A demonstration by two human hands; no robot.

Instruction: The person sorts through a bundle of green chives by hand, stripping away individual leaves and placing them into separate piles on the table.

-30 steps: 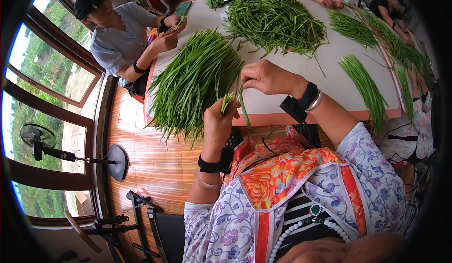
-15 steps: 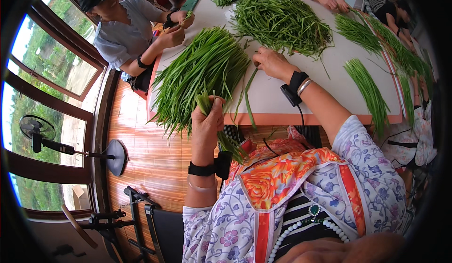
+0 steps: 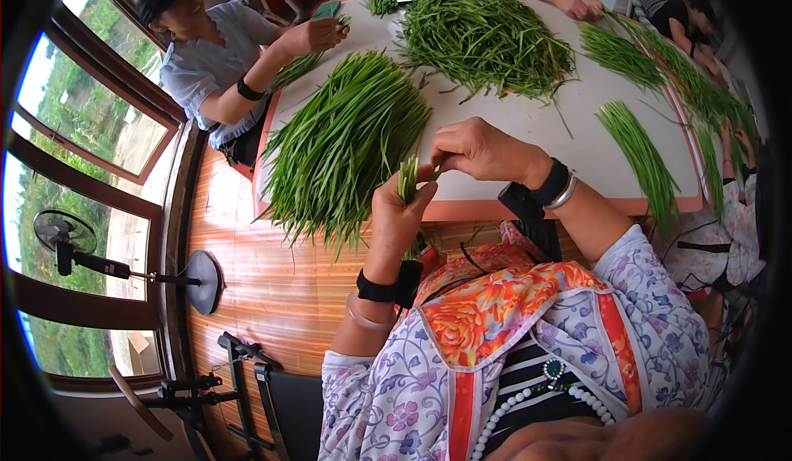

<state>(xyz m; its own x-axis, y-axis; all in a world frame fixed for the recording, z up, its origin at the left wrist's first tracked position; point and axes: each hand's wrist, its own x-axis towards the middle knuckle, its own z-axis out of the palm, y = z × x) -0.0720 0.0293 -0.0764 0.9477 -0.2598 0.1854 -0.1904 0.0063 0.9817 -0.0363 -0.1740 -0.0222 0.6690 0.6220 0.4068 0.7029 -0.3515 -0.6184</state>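
My left hand (image 3: 398,213) grips stalks (image 3: 407,179); right hand (image 3: 478,151) beside it pinched closed, contents unclear. Likely sorting; next needs steady left grip.

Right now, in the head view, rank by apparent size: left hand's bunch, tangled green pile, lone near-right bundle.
1. Tangled green pile
2. Lone near-right bundle
3. Bunch in left hand, partly hidden

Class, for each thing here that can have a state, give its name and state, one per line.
Left hand: closed around a bunch of green stalks.
Bunch: gripped, ends poking up.
Right hand: pinched; contents unclear.
Large pile: roughly parallel, tips overhanging the table.
Heap: loose, tangled.
Right-side bundle: laid lengthwise together.
Fan: standing; running or not, unclear.
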